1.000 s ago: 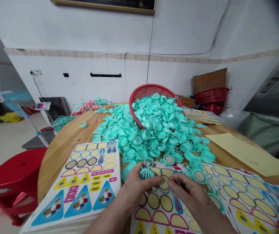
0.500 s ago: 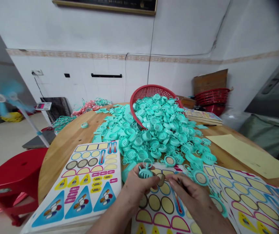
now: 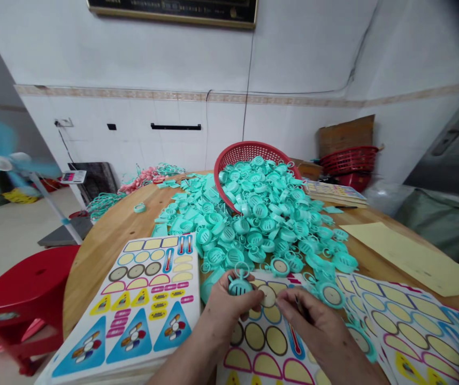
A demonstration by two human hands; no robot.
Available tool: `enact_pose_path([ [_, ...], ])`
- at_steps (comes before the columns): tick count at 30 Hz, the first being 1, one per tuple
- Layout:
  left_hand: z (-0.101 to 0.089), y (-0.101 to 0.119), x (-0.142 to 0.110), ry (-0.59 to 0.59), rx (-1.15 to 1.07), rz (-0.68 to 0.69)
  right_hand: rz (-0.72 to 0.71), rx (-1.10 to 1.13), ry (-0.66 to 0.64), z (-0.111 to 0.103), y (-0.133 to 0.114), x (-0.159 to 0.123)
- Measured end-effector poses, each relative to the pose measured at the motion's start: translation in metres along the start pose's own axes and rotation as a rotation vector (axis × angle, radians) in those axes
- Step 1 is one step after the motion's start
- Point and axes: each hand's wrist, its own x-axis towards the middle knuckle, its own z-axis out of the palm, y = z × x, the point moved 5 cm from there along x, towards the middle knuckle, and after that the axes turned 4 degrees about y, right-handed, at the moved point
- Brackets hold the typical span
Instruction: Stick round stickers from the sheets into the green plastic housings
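My left hand [image 3: 225,310] is closed round a small teal plastic disc with slots and a ring on top [image 3: 239,284]. My right hand [image 3: 313,323] pinches a round beige sticker [image 3: 268,295] right beside that teal piece. Both hands hover over a sticker sheet [image 3: 265,347] with round and half-round stickers. A big heap of the same teal pieces [image 3: 261,219] spills from a tipped red basket [image 3: 242,152] just beyond my hands.
More sticker sheets lie at the left [image 3: 141,299] and right [image 3: 410,326] on the round wooden table [image 3: 105,235]. A yellow paper [image 3: 410,256] lies at the right. A red stool [image 3: 21,294] stands left of the table; a fan [image 3: 0,163] spins beyond it. Red baskets [image 3: 347,160] are stacked at the back.
The round sticker has come off the sheet and now sits pinched in my right fingers next to the teal piece. My hands stay in nearly the same place.
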Motion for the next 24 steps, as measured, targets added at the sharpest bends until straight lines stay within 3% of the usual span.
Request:
enact_pose_path([
  [6,0.001,-0.002,-0.001,-0.047,0.013,-0.005,-0.01,-0.026,0.014,-0.001,-0.002,0.001],
  [16,0.002,-0.001,0.0,-0.15,-0.05,-0.005,0.014,-0.101,-0.079,-0.013,-0.01,0.003],
  [24,0.002,-0.001,-0.001,-0.133,-0.05,0.007,0.029,-0.074,-0.039,-0.014,-0.005,0.004],
])
